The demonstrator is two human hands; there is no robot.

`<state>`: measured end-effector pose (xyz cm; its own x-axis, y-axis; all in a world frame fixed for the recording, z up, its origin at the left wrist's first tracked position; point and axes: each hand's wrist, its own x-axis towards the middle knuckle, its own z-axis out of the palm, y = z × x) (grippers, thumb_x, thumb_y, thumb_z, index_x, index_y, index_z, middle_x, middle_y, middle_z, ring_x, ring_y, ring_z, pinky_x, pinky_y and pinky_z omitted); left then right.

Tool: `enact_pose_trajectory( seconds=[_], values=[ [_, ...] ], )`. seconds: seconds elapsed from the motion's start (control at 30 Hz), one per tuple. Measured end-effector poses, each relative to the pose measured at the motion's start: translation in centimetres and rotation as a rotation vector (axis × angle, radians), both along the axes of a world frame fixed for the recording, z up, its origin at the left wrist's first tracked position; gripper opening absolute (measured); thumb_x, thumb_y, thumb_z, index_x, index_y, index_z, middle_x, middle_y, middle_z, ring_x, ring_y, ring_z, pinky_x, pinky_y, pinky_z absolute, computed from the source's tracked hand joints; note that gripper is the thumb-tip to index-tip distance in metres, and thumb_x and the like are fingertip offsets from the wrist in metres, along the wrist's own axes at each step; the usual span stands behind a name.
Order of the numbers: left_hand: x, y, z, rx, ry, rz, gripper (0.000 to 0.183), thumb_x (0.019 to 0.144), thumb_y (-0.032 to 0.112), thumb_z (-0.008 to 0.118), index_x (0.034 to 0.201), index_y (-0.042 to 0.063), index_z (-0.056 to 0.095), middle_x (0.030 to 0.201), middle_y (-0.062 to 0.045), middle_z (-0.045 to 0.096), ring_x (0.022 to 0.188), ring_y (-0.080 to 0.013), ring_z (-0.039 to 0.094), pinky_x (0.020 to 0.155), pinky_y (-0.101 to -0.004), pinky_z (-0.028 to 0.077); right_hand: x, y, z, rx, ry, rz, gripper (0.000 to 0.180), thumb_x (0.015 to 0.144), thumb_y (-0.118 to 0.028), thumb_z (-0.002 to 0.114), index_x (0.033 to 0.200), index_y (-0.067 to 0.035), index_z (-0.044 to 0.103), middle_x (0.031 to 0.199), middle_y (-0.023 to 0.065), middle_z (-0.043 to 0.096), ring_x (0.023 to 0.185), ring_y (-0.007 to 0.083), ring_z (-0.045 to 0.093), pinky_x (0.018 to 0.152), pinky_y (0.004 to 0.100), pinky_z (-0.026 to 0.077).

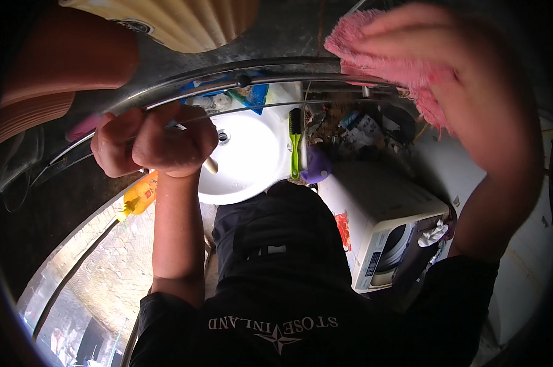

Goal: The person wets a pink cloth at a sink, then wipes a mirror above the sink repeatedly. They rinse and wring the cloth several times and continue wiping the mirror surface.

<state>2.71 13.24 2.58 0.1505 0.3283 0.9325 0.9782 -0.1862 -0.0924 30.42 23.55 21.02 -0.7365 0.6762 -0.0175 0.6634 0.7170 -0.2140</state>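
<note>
A pink fluffy cloth (396, 64) is bunched under the fingers of my right hand (441, 50), slightly blurred at the upper right. The cloth lies against a dark shelf and covers part of its curved metal rail (295, 75). At the left, my left hand (157, 140) is curled into a fist around this rail. A short beige end (210, 165) shows just below the fist; what it belongs to is hidden. Above my hands stand a cream ribbed container (180, 23) and a brown-orange smooth vessel (74, 55).
Below the shelf is a white washbasin (249, 156), with a green-handled hairbrush (295, 147) on its right rim. A purple object (316, 165) sits near a washing machine (391, 206). A yellow bottle (140, 197) lies left of the basin. Blue packaging (253, 94) is behind it.
</note>
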Motion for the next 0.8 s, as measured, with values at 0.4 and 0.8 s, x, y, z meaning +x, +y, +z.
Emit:
enact_pose_trajectory(
  seconds=[0.4, 0.8],
  values=[
    [0.5, 0.4, 0.2, 0.033, -0.049, -0.046, 0.027, 0.087, 0.013, 0.07, 0.107, 0.006, 0.053, 0.129, -0.016, 0.035, 0.12, -0.0275, 0.041, 0.101, -0.0398, 0.034, -4.5, -0.1, 4.0, -0.953, 0.328, -0.599, 0.02, 0.089, 0.009, 0.07, 0.107, 0.003, 0.075, 0.092, 0.0111, 0.077, 0.072, 0.0132, 0.073, 0.063, 0.0287, 0.061],
    [0.9, 1.1, -0.7, 0.143, -0.174, -0.043, 0.019, 0.083, 0.019, 0.067, 0.101, 0.017, 0.062, 0.124, -0.01, 0.046, 0.121, -0.0272, 0.038, 0.102, -0.0424, 0.031, -2.0, 0.4, 0.4, -0.859, 0.53, -0.105, 0.011, 0.092, 0.004, 0.068, 0.1, 0.011, 0.073, 0.091, 0.0184, 0.075, 0.074, 0.018, 0.071, 0.064, 0.0298, 0.057]
  ],
)
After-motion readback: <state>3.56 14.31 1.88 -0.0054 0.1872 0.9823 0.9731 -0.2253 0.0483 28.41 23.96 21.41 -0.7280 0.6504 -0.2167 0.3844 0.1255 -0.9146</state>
